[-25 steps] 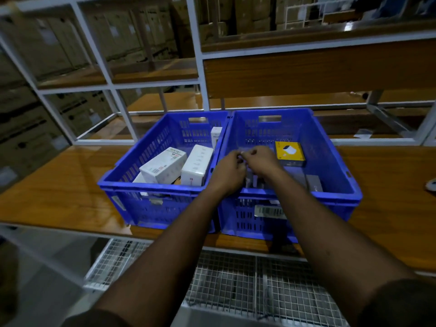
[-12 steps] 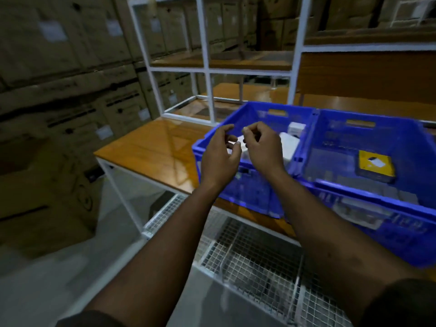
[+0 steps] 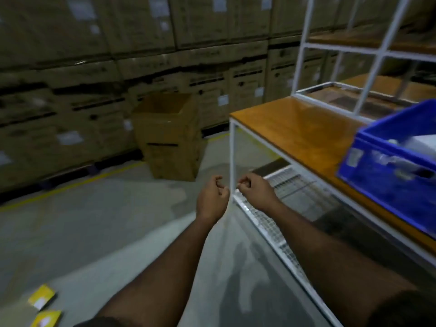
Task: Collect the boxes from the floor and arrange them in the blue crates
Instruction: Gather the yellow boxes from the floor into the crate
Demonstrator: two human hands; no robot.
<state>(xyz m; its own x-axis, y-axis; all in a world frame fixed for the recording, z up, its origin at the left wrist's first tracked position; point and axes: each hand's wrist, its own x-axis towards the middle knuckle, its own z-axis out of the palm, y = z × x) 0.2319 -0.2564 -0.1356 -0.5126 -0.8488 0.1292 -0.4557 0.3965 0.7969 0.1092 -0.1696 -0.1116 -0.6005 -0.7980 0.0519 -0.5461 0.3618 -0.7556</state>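
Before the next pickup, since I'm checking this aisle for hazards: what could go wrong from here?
1. Two yellow boxes lie on the floor at lower left, near the walking path; they could be stepped on or crushed.
2. The blue crate appears to sit near the front edge of the wooden shelf; a bump could shift it.
3. The white frame post stands just beyond the left hand and right hand; turning could knock it.

Blue crate (image 3: pixel 387 175), yellow boxes (image 3: pixel 42 297) (grey floor (image 3: pixel 99 232))
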